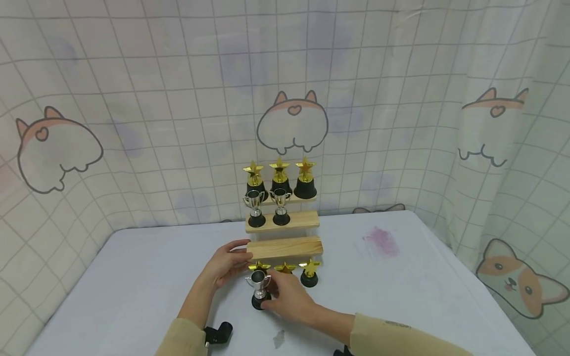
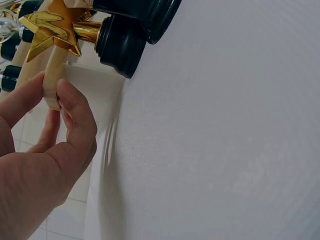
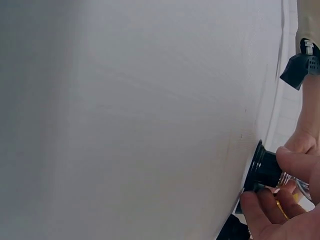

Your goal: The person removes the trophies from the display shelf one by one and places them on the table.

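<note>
A small silver trophy cup (image 1: 259,282) on a black base is upright in front of a wooden tiered stand. My right hand (image 1: 291,297) grips this cup from the right, thumb and fingers about its black base (image 3: 267,167) in the right wrist view. My left hand (image 1: 228,262) pinches the left end of the stand's lowest wooden board (image 1: 285,247); thumb and fingertips meet its edge (image 2: 51,90) in the left wrist view. Gold star trophies stand before that board, one at the right (image 1: 310,274), others partly hidden behind the silver cup and right hand.
Two silver cups, one at left (image 1: 255,207) and one beside it (image 1: 281,206), stand on the middle board (image 1: 307,220). Three gold star trophies (image 1: 305,180) line the top board. A white cloth (image 1: 147,282) covers the table; a gridded curtain (image 1: 178,99) hangs behind.
</note>
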Demonstrator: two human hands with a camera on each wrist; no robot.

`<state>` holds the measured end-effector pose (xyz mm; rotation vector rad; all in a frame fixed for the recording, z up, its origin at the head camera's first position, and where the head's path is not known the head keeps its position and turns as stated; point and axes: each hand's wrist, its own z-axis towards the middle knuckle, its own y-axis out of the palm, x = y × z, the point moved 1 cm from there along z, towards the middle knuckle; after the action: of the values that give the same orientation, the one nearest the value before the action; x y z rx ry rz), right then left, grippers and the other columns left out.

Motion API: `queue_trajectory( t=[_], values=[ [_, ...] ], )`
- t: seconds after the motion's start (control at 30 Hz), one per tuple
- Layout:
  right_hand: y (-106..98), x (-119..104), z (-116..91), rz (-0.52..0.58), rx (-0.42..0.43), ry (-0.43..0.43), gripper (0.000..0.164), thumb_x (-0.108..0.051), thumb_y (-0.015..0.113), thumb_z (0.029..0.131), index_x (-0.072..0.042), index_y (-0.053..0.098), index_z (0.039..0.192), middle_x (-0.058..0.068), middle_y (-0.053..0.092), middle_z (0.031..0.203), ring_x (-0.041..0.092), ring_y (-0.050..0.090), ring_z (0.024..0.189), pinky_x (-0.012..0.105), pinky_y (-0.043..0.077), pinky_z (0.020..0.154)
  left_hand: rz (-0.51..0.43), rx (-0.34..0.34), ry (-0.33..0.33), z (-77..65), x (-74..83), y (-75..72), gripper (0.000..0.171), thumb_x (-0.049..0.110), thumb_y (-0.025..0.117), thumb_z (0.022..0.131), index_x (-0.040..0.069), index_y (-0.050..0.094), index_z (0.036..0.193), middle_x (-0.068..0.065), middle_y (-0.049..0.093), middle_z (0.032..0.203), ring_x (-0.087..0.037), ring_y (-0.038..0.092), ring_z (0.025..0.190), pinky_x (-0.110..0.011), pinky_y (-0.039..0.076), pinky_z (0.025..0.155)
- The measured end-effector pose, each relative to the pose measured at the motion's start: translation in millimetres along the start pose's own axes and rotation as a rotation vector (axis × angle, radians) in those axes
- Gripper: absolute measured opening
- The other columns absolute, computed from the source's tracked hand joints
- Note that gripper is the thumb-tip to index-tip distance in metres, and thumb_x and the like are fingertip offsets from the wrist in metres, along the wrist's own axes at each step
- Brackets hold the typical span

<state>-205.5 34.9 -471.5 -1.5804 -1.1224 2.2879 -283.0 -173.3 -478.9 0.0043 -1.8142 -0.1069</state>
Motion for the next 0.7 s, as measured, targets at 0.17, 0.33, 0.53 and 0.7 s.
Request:
queue_trajectory(
  t=[0.17,0.33,0.53,0.7],
  values=[
    [-9,0,-7,0.019,-0.006,-0.007,0.034,-0.003,0.089,0.077,-0.009,0.065,0.102,-0.001,0.067,0.095,0.011,0.064,0.087,0.024,0.055,0.078,-0.010,0.002,-0.002,1.2,-0.2,0.0,0.056,-0.003,0.072,0.091,-0.001,0.052,0.144,-0.024,0.057,0.129,-0.027,0.065,0.103,-0.034,0.058,0.083],
    [-20,0,-15,0.053,-0.019,-0.012,0.032,0.002,0.086,0.079,-0.003,0.066,0.103,0.004,0.067,0.097,0.013,0.066,0.089,0.025,0.057,0.080,-0.007,0.007,-0.009,1.1,-0.1,0.1,0.057,-0.002,0.073,0.090,-0.001,0.052,0.144,-0.024,0.057,0.129,-0.026,0.065,0.102,-0.033,0.058,0.082],
    [-32,-3,-21,0.053,-0.027,-0.022,0.030,0.005,0.083,0.081,-0.003,0.066,0.104,0.007,0.067,0.098,0.014,0.066,0.089,0.023,0.057,0.077,-0.008,0.005,-0.013,0.9,1.0,0.2,0.058,-0.002,0.073,0.090,-0.001,0.052,0.144,-0.023,0.056,0.129,-0.025,0.065,0.099,-0.033,0.057,0.081],
    [-44,-9,-23,0.073,-0.012,-0.052,0.027,0.008,0.081,0.082,-0.003,0.066,0.102,0.008,0.067,0.097,0.017,0.067,0.088,0.021,0.057,0.077,-0.005,0.006,-0.016,1.1,0.7,-0.1,0.058,-0.002,0.073,0.091,0.000,0.052,0.144,-0.023,0.056,0.130,-0.025,0.065,0.099,-0.032,0.057,0.081]
  ],
)
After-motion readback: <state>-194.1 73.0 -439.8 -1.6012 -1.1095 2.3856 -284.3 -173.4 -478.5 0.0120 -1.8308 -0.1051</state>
